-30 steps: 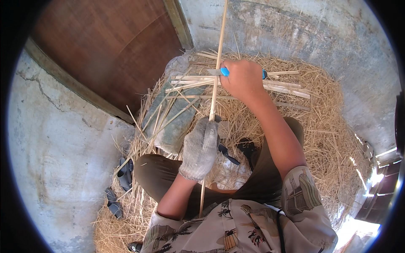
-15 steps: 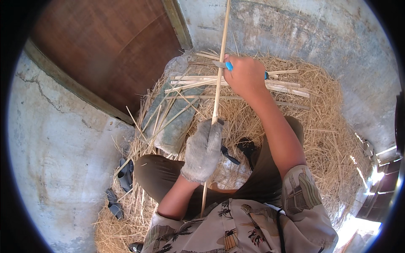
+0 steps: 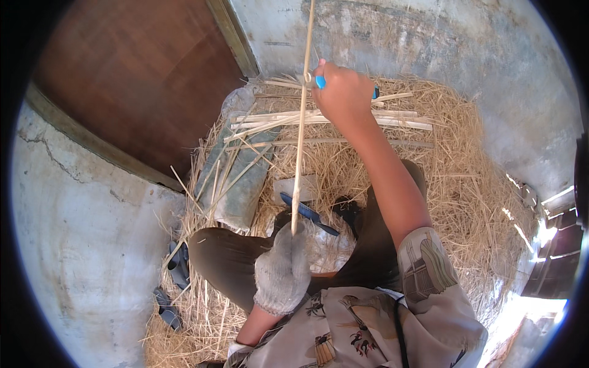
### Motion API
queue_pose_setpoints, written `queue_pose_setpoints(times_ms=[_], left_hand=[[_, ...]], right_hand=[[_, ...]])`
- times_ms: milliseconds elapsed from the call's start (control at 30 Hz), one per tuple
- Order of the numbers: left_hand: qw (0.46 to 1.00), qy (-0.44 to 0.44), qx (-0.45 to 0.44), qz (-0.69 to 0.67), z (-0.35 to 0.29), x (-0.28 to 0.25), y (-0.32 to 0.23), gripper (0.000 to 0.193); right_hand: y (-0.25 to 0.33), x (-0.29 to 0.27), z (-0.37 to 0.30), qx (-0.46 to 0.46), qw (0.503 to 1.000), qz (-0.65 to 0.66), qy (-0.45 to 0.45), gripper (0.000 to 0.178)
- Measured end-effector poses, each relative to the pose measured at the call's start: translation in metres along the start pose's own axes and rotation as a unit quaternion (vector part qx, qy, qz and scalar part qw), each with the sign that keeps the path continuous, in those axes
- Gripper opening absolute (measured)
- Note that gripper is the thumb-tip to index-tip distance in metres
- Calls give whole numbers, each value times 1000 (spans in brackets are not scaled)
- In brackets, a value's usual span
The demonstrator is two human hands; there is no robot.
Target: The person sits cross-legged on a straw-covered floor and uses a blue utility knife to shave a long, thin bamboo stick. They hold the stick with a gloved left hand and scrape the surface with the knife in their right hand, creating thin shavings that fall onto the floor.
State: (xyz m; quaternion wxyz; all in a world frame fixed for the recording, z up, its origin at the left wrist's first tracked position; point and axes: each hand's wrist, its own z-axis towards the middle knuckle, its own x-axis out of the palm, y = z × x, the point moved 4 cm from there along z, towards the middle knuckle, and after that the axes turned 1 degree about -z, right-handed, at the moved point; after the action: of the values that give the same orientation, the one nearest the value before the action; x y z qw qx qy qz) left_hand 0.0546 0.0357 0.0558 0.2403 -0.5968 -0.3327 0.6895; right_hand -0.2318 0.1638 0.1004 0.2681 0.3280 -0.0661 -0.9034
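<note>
A long, thin pale strip that looks like split bamboo [image 3: 300, 147] runs away from me past the top of the view. Close to my lap, my left hand [image 3: 282, 270], in a grey-white knitted glove, is closed around its near end. My bare right hand [image 3: 345, 95] grips a knife [image 3: 320, 81] with a bright blue handle and a dark butt end. Its blade lies across the strip well beyond my left hand, where a small pale curl, perhaps a shaving, shows. The fingers of my right hand are mostly hidden behind its back.
More pale strips [image 3: 270, 121] lie across the straw [image 3: 460, 153] and a grey-green sack [image 3: 236, 205]. A long dark-blue object [image 3: 310, 213] rests between my bent legs. Dark sandals [image 3: 178, 265] sit at the left, near the wall [image 3: 92, 245]. A brown door panel [image 3: 141, 80] stands far left.
My gloved left hand has moved nearer to my body, uncovering the dark-blue object. My right hand and knife appear slightly farther up and left, while the whole view has shifted a little.
</note>
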Motion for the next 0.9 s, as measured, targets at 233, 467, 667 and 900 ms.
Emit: queue_pose_setpoints(times_ms=[233,467,667,900], left_hand=[[999,27,-12,37,-16,-30,-8,22],[976,188,-43,99,-151,-21,100,29],[989,102,17,-103,-121,-6,90,31],[935,49,-181,-301,12,-37,36,35]], right_hand=[[-14,5,19,45,994,-76,61,24],[-217,37,15,341,916,-120,173,27],[-228,63,-25,370,900,-49,224,30],[-23,53,-16,429,525,685,267,25]])
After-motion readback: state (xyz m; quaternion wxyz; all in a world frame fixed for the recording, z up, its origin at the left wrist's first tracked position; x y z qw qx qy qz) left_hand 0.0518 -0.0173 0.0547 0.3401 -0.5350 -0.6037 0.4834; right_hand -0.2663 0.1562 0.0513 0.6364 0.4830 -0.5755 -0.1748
